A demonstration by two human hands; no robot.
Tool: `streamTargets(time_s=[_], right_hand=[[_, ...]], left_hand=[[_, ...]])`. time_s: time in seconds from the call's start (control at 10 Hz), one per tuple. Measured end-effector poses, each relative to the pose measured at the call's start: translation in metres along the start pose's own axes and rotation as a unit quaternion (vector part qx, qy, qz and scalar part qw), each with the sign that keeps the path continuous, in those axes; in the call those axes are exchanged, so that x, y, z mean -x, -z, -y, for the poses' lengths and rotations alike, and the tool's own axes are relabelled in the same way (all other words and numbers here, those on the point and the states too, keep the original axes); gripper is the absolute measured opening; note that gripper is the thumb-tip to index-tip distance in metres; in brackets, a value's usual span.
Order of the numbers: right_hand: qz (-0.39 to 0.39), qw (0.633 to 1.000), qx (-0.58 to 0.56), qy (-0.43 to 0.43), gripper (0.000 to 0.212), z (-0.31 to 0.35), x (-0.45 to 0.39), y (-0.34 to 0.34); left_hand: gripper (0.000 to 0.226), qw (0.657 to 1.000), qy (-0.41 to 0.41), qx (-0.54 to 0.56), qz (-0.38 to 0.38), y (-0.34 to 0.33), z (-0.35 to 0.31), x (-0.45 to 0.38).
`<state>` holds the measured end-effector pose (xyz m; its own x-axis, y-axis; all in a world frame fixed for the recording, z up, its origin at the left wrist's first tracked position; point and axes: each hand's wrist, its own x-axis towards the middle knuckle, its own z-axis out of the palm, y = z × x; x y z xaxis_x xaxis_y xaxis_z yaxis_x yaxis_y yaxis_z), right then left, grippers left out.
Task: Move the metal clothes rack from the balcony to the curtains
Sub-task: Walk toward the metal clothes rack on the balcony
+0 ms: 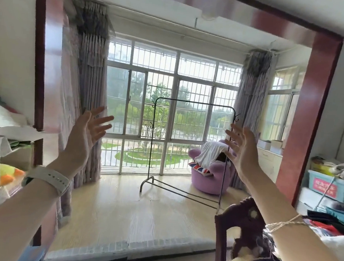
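The metal clothes rack (190, 153) stands empty on the balcony floor (117, 205), in front of the barred window (169, 100) and just beside a purple armchair (210, 176); curtains (90, 101) hang at the left and right ends of the window. The left hand (86, 136) and the right hand (242, 152) are both raised in the foreground, fingers spread wide and holding nothing; the left wrist wears a pale watch strap (51, 178), the right forearm a loop of string (284, 223).
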<state>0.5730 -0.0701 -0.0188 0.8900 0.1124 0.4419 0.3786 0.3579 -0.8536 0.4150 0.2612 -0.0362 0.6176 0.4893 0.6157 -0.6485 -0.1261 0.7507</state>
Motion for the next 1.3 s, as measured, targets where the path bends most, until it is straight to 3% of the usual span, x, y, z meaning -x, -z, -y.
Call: streamTargets(time_s=[0.3,0.5,0.7,0.8,1.0,1.1,1.2,1.3], right_hand=[[-0.015,1.000,0.015,0.007,0.040,-0.098,-0.225,-0.035],[-0.006,1.000,0.027,-0.001,0.037,-0.209,-0.360,-0.068],[-0.060,0.998,0.031,0.007,0.035,-0.307,-0.491,-0.077],[-0.107,0.993,0.046,0.010,0.032,-0.330,-0.561,-0.073],[-0.168,0.980,0.101,0.022,0.042,-0.379,-0.688,-0.040],[-0.199,0.974,0.109,0.022,0.049,-0.413,-0.755,-0.003],[-0.230,0.967,0.111,0.022,0.042,-0.446,-0.821,0.034],[-0.252,0.961,0.114,0.008,0.043,-0.471,-0.889,0.066]], left_hand=[[0.053,0.999,0.032,-0.002,-0.008,-0.008,0.140,-0.217],[0.048,0.999,0.031,-0.036,0.008,0.004,0.256,-0.342],[0.051,0.998,0.038,-0.020,0.040,-0.006,0.388,-0.491],[0.058,0.990,0.059,-0.025,0.125,-0.043,0.435,-0.582],[0.056,0.975,0.073,0.099,0.183,-0.157,0.559,-0.717],[0.043,0.974,0.061,0.071,0.209,-0.222,0.611,-0.756],[0.036,0.973,0.062,0.086,0.206,-0.280,0.675,-0.808],[0.040,0.968,0.052,0.074,0.234,-0.338,0.732,-0.862]])
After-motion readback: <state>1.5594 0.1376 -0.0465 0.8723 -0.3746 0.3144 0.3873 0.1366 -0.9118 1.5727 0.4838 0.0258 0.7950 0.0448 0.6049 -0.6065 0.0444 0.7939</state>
